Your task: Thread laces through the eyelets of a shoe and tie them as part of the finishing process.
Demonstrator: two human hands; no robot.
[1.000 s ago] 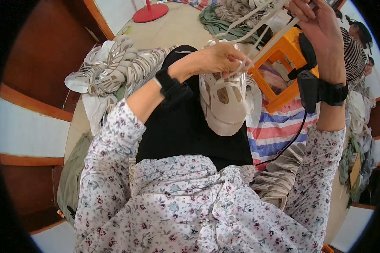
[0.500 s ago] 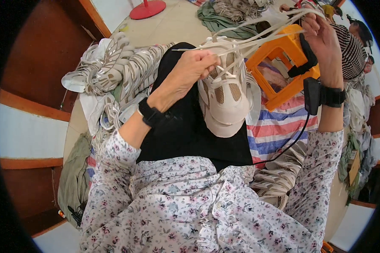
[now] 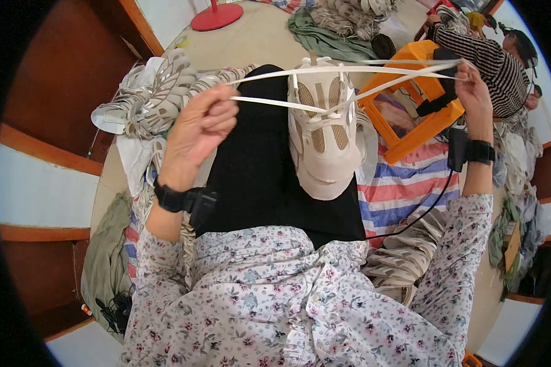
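Note:
A beige and white sneaker upper (image 3: pixel 330 153) with tan mesh panels rests on the black cloth (image 3: pixel 251 177) over my lap, its toe toward me. White flat shoelaces (image 3: pixel 269 101) run out from its lower eyelets to both sides. My left hand (image 3: pixel 201 131), left of the shoe, is closed on one stretch of lace, which is pulled taut. Out to the right, my right hand (image 3: pixel 473 92) pinches the other lace strands near an orange frame (image 3: pixel 389 147). The upper laces cross above the shoe's tongue.
Stacked shoe uppers (image 3: pixel 159 98) lie to the left, and more (image 3: pixel 404 251) sit by my right side on a striped sheet (image 3: pixel 404 183). A person in a striped top (image 3: pixel 499 73) sits at the far right. A red round base (image 3: pixel 217 17) stands at the back.
My left hand has moved from the shoe out to the left, drawing lace with it. My right hand has shifted slightly down. The laces are now spread wide across the shoe.

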